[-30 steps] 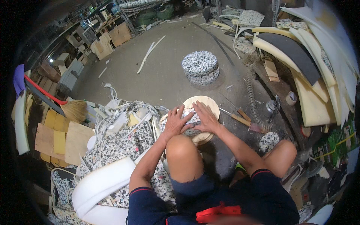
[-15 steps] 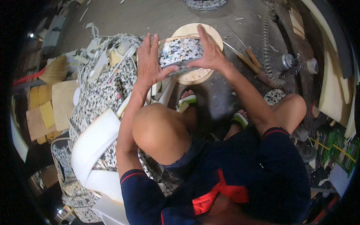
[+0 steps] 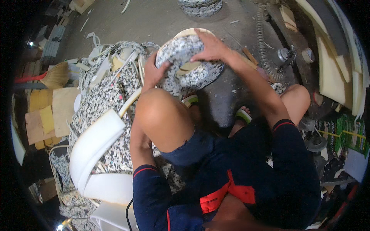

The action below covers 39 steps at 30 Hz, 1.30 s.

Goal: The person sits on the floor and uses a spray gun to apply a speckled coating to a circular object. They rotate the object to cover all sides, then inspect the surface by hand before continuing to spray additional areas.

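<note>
A thick foam ring (image 3: 179, 48), speckled black, white and grey, is held between my two hands and tilted so that its round hole shows. My left hand (image 3: 154, 72) grips its left side, thumb over the near face. On the far right side my right hand (image 3: 211, 47) presses with its fingers over the top edge and thumb toward the hole. Something pale shows through the opening. Behind the ring, the edge of a pale round disc (image 3: 194, 31) sticks out; the rest is hidden. Whether the lower speckled part is a second ring, I cannot tell.
Speckled foam sheets and offcuts (image 3: 111, 88) pile up on my left, with a curved white foam strip (image 3: 94, 144) on top. More speckled rounds (image 3: 200, 7) lie at the far side. A broom (image 3: 56, 75) is far left; a coiled hose (image 3: 262, 42) runs at the right.
Both hands have tipped the foam ring from edge-on to tilted, bringing its hole into sight. It now covers most of the pale disc. My left hand has moved lower.
</note>
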Tool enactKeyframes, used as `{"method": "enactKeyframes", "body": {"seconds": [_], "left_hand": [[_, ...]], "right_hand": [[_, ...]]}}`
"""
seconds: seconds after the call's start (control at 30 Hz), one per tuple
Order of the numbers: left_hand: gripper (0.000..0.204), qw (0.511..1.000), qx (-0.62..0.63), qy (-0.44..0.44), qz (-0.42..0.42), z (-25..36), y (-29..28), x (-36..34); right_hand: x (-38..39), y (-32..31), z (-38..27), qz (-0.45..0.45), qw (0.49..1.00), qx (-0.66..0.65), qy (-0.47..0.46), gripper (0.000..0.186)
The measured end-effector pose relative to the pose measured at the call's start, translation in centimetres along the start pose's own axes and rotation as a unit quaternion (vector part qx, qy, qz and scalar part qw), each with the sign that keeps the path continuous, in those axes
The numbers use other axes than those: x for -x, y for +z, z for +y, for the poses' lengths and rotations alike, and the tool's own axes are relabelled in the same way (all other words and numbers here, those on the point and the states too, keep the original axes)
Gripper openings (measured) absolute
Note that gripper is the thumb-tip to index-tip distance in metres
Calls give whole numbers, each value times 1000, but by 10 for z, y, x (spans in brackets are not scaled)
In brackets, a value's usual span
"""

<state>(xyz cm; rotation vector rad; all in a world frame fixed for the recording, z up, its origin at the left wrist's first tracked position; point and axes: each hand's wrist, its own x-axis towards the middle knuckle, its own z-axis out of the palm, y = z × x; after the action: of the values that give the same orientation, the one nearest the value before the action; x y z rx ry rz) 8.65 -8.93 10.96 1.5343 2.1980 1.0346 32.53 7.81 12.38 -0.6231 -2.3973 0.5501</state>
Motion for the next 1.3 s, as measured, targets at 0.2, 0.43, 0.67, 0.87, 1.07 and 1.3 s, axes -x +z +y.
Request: {"method": "enactKeyframes", "body": {"seconds": [0.2,0.43,0.67,0.87,1.07,1.3], "left_hand": [[66,996,35,54,54,-4,20,10],[62,992,80,53,84,-5,20,-4],[78,986,15,-152,71,22,15,-8],[81,967,124,-198,-102,61,12,-44],[78,913,303,-117,-246,59,47,-24],[63,895,321,-121,-284,70,58,-6]], "right_hand": [[13,24,12,24,998,2,55,108],[17,31,57,10,984,-79,161,106],[78,66,89,30,858,-194,475,92],[69,69,33,112,849,-161,490,86],[53,46,-5,210,836,-357,359,75],[64,25,-19,176,791,-490,322,69]]}}
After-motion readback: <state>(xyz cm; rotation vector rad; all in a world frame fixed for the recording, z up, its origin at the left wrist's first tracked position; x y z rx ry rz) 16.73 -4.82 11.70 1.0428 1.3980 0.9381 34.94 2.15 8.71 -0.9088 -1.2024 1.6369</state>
